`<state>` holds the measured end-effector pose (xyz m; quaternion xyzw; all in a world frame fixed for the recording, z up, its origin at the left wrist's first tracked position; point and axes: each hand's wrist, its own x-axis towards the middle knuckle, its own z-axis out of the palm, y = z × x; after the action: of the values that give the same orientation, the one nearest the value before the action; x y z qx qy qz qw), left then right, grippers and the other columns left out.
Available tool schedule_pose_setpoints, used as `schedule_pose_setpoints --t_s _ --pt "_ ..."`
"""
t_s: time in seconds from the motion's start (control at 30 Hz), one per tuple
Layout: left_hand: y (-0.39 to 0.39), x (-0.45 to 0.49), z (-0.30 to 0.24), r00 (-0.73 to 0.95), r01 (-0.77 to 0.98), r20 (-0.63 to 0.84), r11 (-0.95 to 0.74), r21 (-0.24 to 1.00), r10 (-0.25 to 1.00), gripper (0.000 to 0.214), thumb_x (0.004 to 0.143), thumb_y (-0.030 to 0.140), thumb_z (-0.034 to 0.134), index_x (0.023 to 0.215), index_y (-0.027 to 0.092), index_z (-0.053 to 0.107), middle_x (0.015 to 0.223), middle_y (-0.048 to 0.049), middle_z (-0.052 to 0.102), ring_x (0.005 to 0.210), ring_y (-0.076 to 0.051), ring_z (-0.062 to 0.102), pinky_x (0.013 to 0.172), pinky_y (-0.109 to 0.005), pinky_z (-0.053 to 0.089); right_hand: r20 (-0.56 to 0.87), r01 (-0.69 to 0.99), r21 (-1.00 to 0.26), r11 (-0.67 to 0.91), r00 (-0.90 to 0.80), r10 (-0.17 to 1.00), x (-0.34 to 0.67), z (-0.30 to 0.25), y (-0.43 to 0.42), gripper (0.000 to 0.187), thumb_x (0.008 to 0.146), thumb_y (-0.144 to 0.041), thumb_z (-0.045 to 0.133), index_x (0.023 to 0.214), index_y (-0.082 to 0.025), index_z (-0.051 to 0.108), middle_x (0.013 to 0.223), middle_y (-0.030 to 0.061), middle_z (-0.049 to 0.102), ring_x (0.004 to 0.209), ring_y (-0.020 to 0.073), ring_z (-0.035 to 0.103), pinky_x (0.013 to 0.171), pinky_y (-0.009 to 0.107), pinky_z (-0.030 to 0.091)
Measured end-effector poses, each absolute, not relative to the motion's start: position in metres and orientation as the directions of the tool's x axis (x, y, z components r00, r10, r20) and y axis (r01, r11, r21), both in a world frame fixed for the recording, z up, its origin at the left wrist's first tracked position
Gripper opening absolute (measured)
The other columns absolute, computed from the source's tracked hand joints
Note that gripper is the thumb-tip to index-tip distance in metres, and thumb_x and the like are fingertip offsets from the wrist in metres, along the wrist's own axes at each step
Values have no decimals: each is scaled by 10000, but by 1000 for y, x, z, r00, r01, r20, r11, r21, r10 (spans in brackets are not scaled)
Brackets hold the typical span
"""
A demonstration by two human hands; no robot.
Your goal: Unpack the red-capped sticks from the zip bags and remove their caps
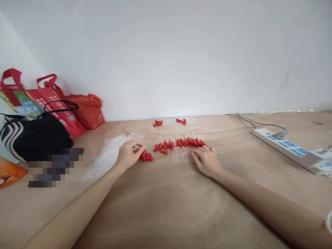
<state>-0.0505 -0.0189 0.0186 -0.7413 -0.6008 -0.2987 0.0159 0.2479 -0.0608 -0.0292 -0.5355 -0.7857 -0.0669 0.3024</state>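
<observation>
- Far left on the wooden tabletop (166, 211): clear plastic bags (100, 162) lie flat beside your left forearm; keep your sleeve-side sweep off them, as such light film probably slides easily.
- Your left hand (129, 154): thumb and fingers curl toward one another, with red showing in the gap; you cannot tell from this view whether they pinch a bulb or merely frame one. If gripping, squeeze lightly, since the bulb looks soft.
- Just right of those fingertips: loose red bulbs (148, 156) lie side by side; draw from the near edge so that the others stay put.
- Centre: one single bulb (163, 151) lies apart, below a small group of red bulbs (162, 145) with clear stems behind it.
- Right of centre: bare clear tubes (178, 158) fan toward you, below a dense row of red bulbs (190, 142); handle one tube at a time, near its end, to avoid bending or snapping it.
- Your right hand (207, 160): fingers bend at the right edge of tubes and row; whether they pinch a tube, you cannot tell. Rest the wrist low for steadiness.
</observation>
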Motion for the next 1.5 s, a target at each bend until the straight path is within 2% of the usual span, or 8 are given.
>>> schedule_pose_setpoints --t_s 0.3,0.43,0.63,1.0,1.1,1.23,1.37,1.5 --pt "-2 23 15 439 824 466 -552 132 768 164 691 381 600 700 218 618 830 -17 574 870 -213 494 781 -368 353 619 863 -297 408 -151 771 253 -31 -60 240 830 -251 387 833 -213 624 772 27 654 755 158 524 660 297 254" --pt "6 47 13 439 859 473 -512 30 764 271 672 449 601 603 188 582 838 -48 567 885 -243 475 771 -410 335 588 866 -334 373 -118 800 256 -31 -58 240 825 -231 384 805 -211 622 734 22 652 751 165 529 661 301 250" --pt "6 58 11 431 872 527 -488 -34 733 277 705 328 557 482 166 529 838 -82 575 863 -255 475 752 -435 328 574 874 -314 371 -137 808 255 -30 -57 231 823 -226 387 795 -216 617 792 18 663 762 163 523 640 296 239" --pt "-20 27 13 335 861 694 -507 49 637 187 722 286 550 571 180 578 854 -51 602 857 -226 501 751 -390 358 646 836 -316 448 -157 747 257 -31 -57 208 815 -264 418 883 -202 605 767 38 628 758 167 527 676 310 292" --pt "-38 10 11 415 789 695 -612 46 587 164 749 296 542 638 193 604 833 -34 608 834 -199 513 756 -360 366 715 812 -258 523 -204 669 257 -29 -59 313 805 -328 452 1065 -182 548 959 92 586 900 197 510 733 327 334" --pt "-56 2 5 520 687 704 -727 -8 484 96 755 257 554 707 204 617 851 -23 630 834 -184 523 750 -340 373 732 785 -71 616 -378 567 255 -24 -64 447 786 -426 496 1180 -216 479 1157 103 502 1042 214 450 872 382 301" --pt "-61 6 0 566 626 735 -775 -87 374 38 743 230 580 746 214 614 863 -10 647 839 -178 528 754 -333 382 705 742 36 670 -494 509 253 -21 -67 347 805 -415 492 1101 -241 544 1108 56 562 1061 192 444 960 407 208" --pt "-61 7 0 566 596 764 -794 -119 310 53 727 211 603 780 216 611 840 -3 655 820 -167 537 759 -329 394 731 709 56 703 -508 455 251 -23 -66 231 825 -355 489 1000 -249 597 905 8 647 950 162 500 948 402 198"
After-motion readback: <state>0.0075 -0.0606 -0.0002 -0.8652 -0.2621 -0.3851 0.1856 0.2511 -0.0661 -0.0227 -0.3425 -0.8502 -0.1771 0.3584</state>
